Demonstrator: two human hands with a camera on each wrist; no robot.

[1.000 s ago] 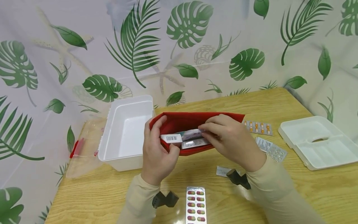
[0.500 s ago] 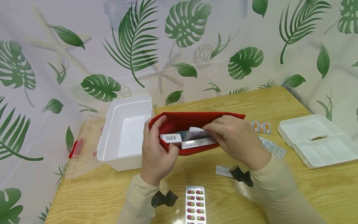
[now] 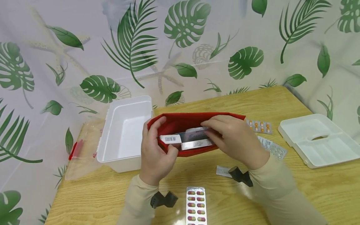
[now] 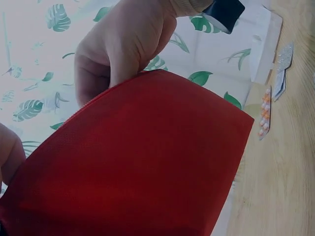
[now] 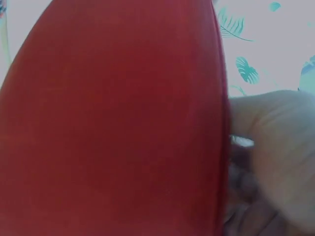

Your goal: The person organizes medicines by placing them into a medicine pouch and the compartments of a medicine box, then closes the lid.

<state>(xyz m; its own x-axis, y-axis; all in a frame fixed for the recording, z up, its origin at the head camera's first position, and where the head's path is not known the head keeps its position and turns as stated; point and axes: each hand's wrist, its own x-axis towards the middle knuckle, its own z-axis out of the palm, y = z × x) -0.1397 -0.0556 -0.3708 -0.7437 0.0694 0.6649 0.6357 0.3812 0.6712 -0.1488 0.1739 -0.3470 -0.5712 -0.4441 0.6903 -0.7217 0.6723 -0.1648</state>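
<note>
In the head view a red pouch (image 3: 202, 117) is held with its mouth gaping upward. My left hand (image 3: 157, 150) grips its left end, the thumb over the near rim. Inside lie a small white box with a barcode (image 3: 170, 139) and a longer white box (image 3: 197, 144). Behind them my right hand (image 3: 234, 137) reaches in over the right end and pinches a thin pale sheet (image 3: 194, 131). The pouch's red side (image 4: 142, 147) fills much of the left wrist view, with the right hand's fingers dipping past its edge. The right hand's fingertips are partly hidden.
A white bin (image 3: 123, 134) stands at left beside a clear lid (image 3: 87, 150). Blister packs lie about: red-and-green capsules (image 3: 196, 206) in front, orange-and-white ones (image 3: 260, 126) and a silver pack (image 3: 277, 151) at right. A white divided tray (image 3: 320, 140) is farther right.
My right hand shifts slightly right, then back left, at the pouch's mouth. The pale sheet's edge lifts, then lies flatter. The left hand keeps its grip.
</note>
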